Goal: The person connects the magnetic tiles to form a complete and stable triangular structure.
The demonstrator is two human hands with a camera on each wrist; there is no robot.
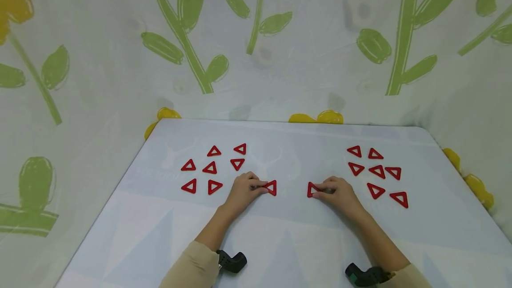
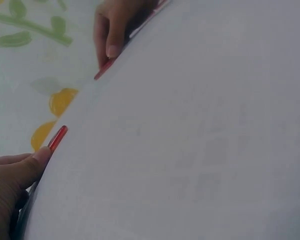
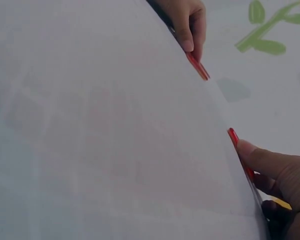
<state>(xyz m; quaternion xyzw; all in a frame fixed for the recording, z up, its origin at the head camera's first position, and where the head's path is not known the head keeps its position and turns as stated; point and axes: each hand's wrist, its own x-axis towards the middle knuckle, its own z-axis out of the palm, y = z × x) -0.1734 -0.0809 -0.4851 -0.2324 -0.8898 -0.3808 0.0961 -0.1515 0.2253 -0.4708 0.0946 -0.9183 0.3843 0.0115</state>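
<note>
A red triangle (image 1: 275, 188) in the left hand and a second red triangle (image 1: 309, 190) in the right hand are held level with each other, midway between the left and right edges of the table (image 1: 292, 234) and well in from its far edge. By judgement, the gap between these two is the relation that counts most: bare surface is seen there, and across it a straight side of one triangle is faced by a straight side of the other. Both sides are lined up roughly toward the far edge. No long axis can be picked out.

The left triangle is pinched at its left corner by the thumb and fingers of the left hand (image 1: 242, 191); the right one is pinched from its right by the right hand (image 1: 340, 195), by which its right corner is covered. Each piece is thus best served by the hand on its own side. Whether either is raised slightly off the surface cannot be told, even from the wrist views.

Farther out, seven red triangles (image 1: 210, 172) are spread toward the far left corner, and seven more triangles (image 1: 377, 175) toward the far right corner. Beyond the far edge, a flower-printed backdrop (image 1: 120, 83) is seen.
</note>
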